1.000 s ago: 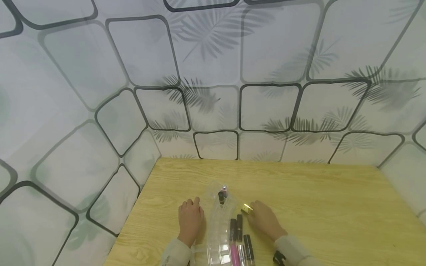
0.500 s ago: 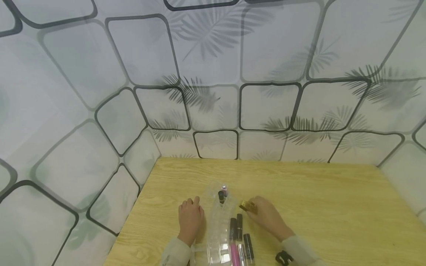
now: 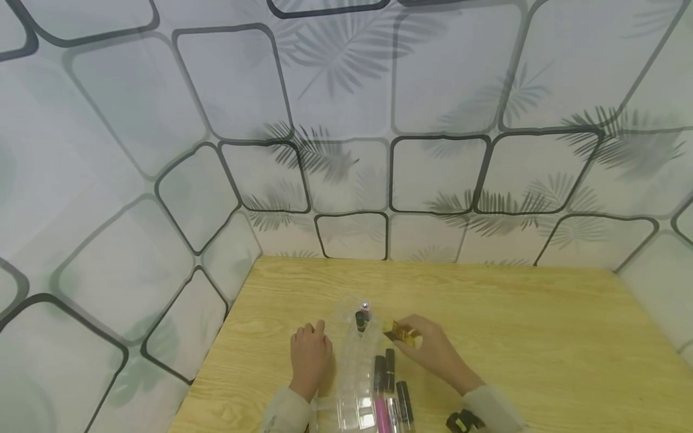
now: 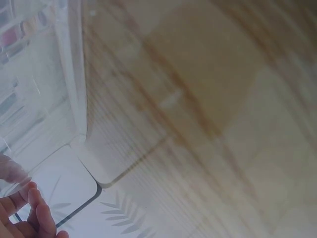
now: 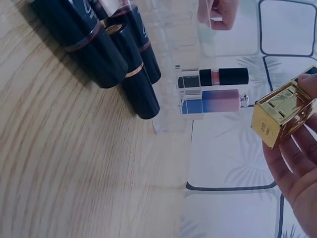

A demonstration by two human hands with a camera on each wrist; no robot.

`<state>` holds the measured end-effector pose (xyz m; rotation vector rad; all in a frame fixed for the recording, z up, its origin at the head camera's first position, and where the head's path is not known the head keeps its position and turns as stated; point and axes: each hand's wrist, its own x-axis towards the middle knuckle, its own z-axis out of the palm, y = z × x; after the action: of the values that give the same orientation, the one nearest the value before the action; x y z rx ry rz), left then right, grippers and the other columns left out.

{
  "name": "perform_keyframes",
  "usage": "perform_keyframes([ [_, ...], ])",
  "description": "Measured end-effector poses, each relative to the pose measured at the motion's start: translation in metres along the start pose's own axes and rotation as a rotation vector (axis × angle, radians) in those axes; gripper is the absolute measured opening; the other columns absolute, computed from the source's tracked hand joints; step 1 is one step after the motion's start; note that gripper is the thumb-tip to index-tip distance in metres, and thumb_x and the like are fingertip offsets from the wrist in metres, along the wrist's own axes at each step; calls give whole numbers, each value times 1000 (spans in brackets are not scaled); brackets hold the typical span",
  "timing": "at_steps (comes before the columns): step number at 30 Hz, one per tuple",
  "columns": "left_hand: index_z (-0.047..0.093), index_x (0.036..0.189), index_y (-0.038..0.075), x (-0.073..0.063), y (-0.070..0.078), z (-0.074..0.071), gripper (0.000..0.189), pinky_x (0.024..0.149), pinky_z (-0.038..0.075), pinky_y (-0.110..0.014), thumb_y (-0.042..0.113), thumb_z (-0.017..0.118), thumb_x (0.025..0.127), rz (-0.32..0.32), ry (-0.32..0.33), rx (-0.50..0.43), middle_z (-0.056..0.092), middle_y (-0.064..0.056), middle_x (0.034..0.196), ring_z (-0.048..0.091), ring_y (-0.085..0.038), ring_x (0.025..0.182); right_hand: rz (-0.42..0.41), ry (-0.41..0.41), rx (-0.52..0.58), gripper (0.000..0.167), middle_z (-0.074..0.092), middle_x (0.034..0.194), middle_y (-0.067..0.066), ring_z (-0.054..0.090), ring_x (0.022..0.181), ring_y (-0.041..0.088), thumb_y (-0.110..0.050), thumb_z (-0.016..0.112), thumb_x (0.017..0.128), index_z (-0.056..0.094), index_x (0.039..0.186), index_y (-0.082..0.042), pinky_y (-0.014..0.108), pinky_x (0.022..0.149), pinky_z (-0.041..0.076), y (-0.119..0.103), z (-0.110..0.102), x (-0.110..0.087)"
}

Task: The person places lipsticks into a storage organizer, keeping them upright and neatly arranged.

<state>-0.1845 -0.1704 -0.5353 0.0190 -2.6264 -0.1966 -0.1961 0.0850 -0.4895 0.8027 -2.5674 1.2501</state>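
Note:
In the head view my right hand (image 3: pixel 432 347) holds a gold, square-sided lipstick (image 3: pixel 403 334) between thumb and fingers, above the table right of a clear organizer (image 3: pixel 354 367). In the right wrist view, the gold lipstick (image 5: pixel 278 116) is tilted, its stamped end facing the camera. A black lipstick (image 5: pixel 233 76) and a pink-and-blue tube (image 5: pixel 223 100) stand upright in neighbouring compartments at the organizer's far end. My left hand (image 3: pixel 311 361) rests on the organizer's left side, its fingers loosely bent and holding nothing; whether it touches the organizer I cannot tell.
Several tubes lie along the organizer's right side, among them a black lipstick (image 3: pixel 390 369), a pink tube (image 3: pixel 382 415) and a silver one (image 3: pixel 393 414). A small black object (image 3: pixel 459 421) is by my right sleeve. Patterned wall covering (image 3: pixel 352 180) rises behind the wooden table (image 3: pixel 514 337).
My right hand has lifted the gold lipstick slightly and turned it, bringing it a little left toward the organizer's far end. My left hand has stayed where it was.

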Motion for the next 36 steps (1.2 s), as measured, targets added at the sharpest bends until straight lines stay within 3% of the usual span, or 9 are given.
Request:
perform_keyframes([
  [11, 60, 89, 6, 0, 0, -1, 19, 56, 39, -32, 9, 69, 74, 9, 8, 0, 52, -6, 66, 42, -16, 57, -51, 57, 179, 30, 68, 96, 7, 62, 87, 6, -8, 74, 74, 64, 103, -4, 30, 76, 56, -6, 9, 4],
  [15, 61, 91, 7, 0, -1, 0, 20, 57, 39, -31, 9, 70, 73, 8, 10, -9, 54, -6, 67, 43, -16, 58, -18, 65, 237, 32, 68, 97, 11, 63, 85, 7, -11, 74, 75, 63, 104, -1, 33, 77, 56, -10, 13, 6],
  [20, 60, 90, 7, 0, -1, 2, 20, 57, 40, -32, 10, 70, 73, 5, 6, -15, 54, -6, 68, 44, -16, 58, 39, 36, 276, 35, 67, 101, 15, 66, 87, 18, -14, 73, 77, 62, 106, 1, 39, 81, 55, -15, 19, 10],
  [24, 59, 88, 7, 1, -1, 2, 18, 57, 39, -31, 9, 70, 73, 7, 8, -19, 53, -5, 66, 43, -16, 58, 75, 43, 252, 34, 67, 102, 13, 66, 87, 24, -15, 74, 77, 63, 105, -1, 42, 82, 54, -16, 26, 13],
  [29, 59, 88, 7, 1, -1, 2, 18, 56, 38, -30, 9, 70, 73, 8, 12, -17, 53, -5, 66, 42, -15, 57, 85, 71, 209, 33, 69, 100, 8, 64, 85, 21, -15, 74, 76, 65, 105, -5, 39, 77, 55, -14, 33, 18],
  [36, 60, 89, 7, 0, -2, 2, 20, 56, 39, -30, 9, 70, 72, 19, 27, -13, 53, -5, 66, 42, -15, 57, 132, 55, 281, 33, 67, 101, 10, 64, 83, 20, -13, 74, 77, 64, 107, -3, 27, 74, 55, -14, 40, 25],
])
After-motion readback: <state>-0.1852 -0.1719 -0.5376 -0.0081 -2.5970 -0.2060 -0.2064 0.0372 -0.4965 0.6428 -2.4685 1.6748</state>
